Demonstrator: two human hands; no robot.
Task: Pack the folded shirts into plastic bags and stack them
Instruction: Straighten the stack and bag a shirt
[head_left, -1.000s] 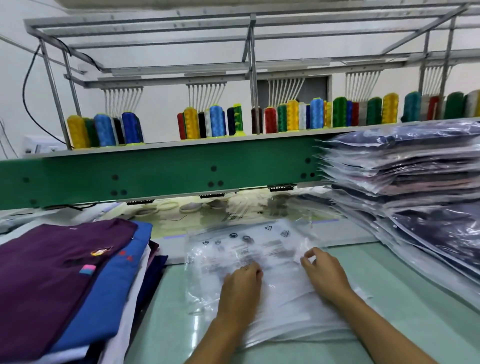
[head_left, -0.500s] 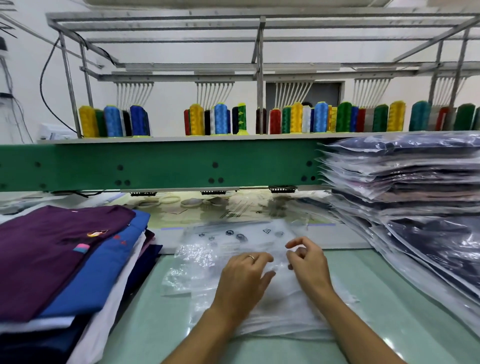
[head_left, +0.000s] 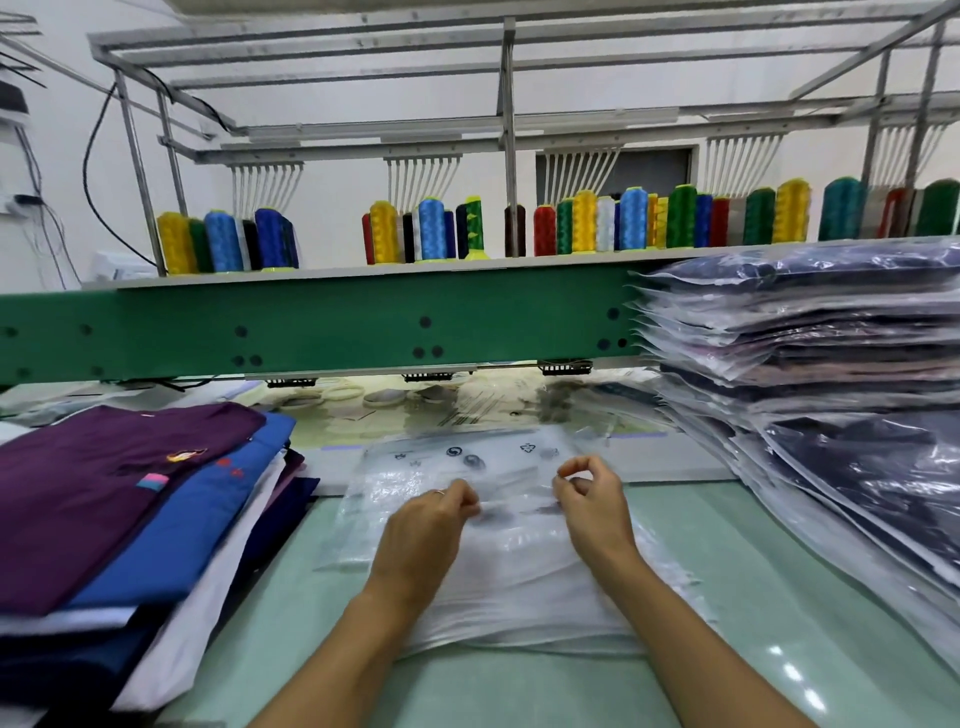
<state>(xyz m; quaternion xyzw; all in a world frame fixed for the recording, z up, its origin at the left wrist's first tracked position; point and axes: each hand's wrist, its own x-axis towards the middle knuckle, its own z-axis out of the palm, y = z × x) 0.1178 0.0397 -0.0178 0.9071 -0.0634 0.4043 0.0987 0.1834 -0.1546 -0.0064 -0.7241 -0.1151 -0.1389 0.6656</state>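
A pile of clear plastic bags (head_left: 498, 582) with printed symbols lies in the middle of the pale green table (head_left: 779, 649). My left hand (head_left: 423, 525) and my right hand (head_left: 592, 501) are over its far half, each pinching the top bag's film between thumb and fingers. At the left sits a pile of folded shirts (head_left: 119, 509), purple on top, blue and white beneath. At the right rises a tall stack of bagged shirts (head_left: 831, 374), mostly dark.
Behind the table runs a green machine beam (head_left: 322, 332) with a shelf of coloured thread cones (head_left: 587, 228) and a metal frame above. Loose plastic and small rings lie under the beam (head_left: 384, 397).
Both hands have gone from pressing flat on the bags to pinching the top film, and they have moved further apart. The camera has tilted slightly.
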